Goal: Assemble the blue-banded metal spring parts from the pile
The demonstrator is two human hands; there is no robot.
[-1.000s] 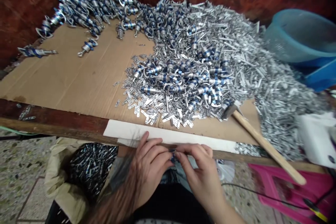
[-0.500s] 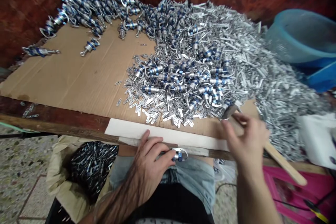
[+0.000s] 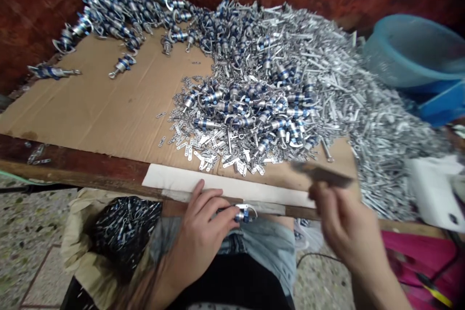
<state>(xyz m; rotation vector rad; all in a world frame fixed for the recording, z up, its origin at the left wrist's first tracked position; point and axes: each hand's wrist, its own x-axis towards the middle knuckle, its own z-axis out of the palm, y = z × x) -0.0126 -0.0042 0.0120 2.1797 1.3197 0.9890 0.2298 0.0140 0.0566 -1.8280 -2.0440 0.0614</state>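
At the table's front edge, my left hand [image 3: 205, 220] is closed on a metal part with blue bands [image 3: 244, 214], whose curved end sticks out to the right. My right hand [image 3: 343, 225] grips a hammer [image 3: 329, 176] just right of it; the hammer's head is blurred and raised near the table edge. A white strip [image 3: 225, 186] lies along the edge beyond my left hand. Past it, blue-banded metal parts [image 3: 254, 106] lie heaped over small flat metal links [image 3: 207, 147] on cardboard [image 3: 105, 101].
A large pile of metal pins [image 3: 327, 68] spreads rightward, beside a light blue tub [image 3: 410, 48] and a white block [image 3: 432, 193]. More banded parts [image 3: 119, 5] are piled back left. Below the edge stands a bag of parts [image 3: 123, 227]; a pink object [image 3: 428, 261] is at right.
My right hand has moved slightly, and the hammer has turned from a slanted handle pointing down right to a blurred head nearer the table edge. A loose pin now shows beyond it.
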